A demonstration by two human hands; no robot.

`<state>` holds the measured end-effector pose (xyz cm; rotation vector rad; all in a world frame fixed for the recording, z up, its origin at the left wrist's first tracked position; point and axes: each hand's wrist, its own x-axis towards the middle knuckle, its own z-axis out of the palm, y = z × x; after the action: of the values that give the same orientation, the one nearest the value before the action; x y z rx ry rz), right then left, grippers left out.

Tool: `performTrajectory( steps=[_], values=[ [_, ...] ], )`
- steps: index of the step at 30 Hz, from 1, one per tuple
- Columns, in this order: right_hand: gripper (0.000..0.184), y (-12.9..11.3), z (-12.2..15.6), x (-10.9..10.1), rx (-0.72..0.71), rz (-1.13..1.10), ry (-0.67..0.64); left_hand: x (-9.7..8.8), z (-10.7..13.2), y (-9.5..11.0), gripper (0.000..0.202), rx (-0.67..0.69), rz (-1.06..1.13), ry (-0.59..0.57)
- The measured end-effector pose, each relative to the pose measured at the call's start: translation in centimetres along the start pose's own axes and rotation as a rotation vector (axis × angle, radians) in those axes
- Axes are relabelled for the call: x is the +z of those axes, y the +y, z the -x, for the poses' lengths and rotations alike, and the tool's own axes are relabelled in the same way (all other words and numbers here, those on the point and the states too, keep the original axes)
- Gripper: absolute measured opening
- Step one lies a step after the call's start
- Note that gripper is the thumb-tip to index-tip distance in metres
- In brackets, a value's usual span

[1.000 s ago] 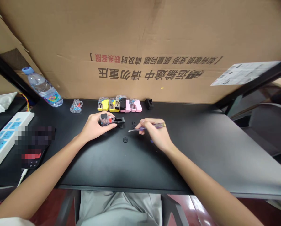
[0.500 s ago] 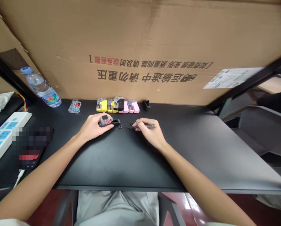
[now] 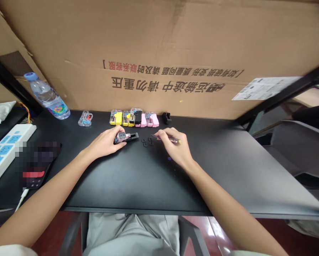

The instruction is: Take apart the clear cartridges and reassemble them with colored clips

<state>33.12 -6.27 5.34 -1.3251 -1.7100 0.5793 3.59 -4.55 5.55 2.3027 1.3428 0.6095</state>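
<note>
Working at a black desk (image 3: 100, 188), the person has the left hand (image 3: 104, 144) closed around a clear plastic cartridge (image 3: 120, 137), fingers and thumb clamped on its body. The cartridge is see-through, with a pink tint toward the end nearest the fingertips and a dark square on top. A flat black plastic piece (image 3: 133, 135) juts from its right end, lying low over the desktop. The cartridge is held just above the desk, in front of the person and left of centre; whether its underside touches the surface cannot be told from here. The right hand (image 3: 175, 149) pinches a slim purple tool (image 3: 172, 139) between thumb and fingers, its thin tip pointing left toward a small cluster of black rings (image 3: 147, 142) on the desk. The tip is near the rings, but not visibly touching them. The two hands stand apart, with the rings between them. Beyond, along the back edge of the desk, runs a row of yellow, black and pink clipped cartridges (image 3: 134, 118), with a lone clear cartridge (image 3: 85, 118) off to the left and a small black part (image 3: 166, 118) to the right. A plastic water bottle (image 3: 46, 97) lies tilted against a large cardboard sheet (image 3: 162, 42) printed with upside-down Chinese characters. A white power strip (image 3: 8, 149) and a phone (image 3: 38, 165), blurred out, sit at the left.
</note>
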Motion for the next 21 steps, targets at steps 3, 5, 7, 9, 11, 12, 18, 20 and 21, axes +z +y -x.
performTrajectory(
  steps=[3, 5, 7, 9, 11, 12, 18, 20, 21],
  values=[
    [0.040, -0.5, 0.0, -0.5, -0.131, 0.033, 0.025, 0.1, -0.1, -0.1, 0.027, 0.010, 0.087, 0.044],
    [0.038, -0.8, 0.1, -0.4, -0.234, 0.048, 0.016, 0.4, -0.1, 0.1, 0.036, 0.003, 0.163, 0.109],
    [0.034, -1.0, 0.4, -0.1, -0.304, 0.048, -0.028, 0.9, 0.0, 0.6, 0.045, 0.019, 0.252, 0.153],
    [0.030, -1.2, 0.6, 0.3, -0.349, 0.047, -0.102, 1.4, 0.2, 1.2, 0.050, 0.042, 0.332, 0.170],
    [0.027, -1.3, 0.9, 0.6, -0.373, 0.055, -0.191, 1.9, 0.4, 1.9, 0.051, 0.046, 0.388, 0.177],
    [0.024, -1.3, 1.1, 0.7, -0.375, 0.062, -0.235, 2.0, 0.5, 2.2, 0.050, 0.045, 0.409, 0.176],
    [0.017, -1.3, 1.5, 1.2, -0.335, -0.021, -0.385, 2.4, 0.7, 2.9, 0.038, 0.097, 0.498, 0.151],
    [0.014, -1.4, 1.6, 1.4, -0.338, -0.075, -0.398, 2.4, 0.7, 2.6, 0.034, 0.115, 0.472, 0.165],
    [0.013, -1.5, 1.6, 1.5, -0.338, -0.096, -0.398, 2.4, 0.7, 2.5, 0.033, 0.124, 0.444, 0.168]
  ],
)
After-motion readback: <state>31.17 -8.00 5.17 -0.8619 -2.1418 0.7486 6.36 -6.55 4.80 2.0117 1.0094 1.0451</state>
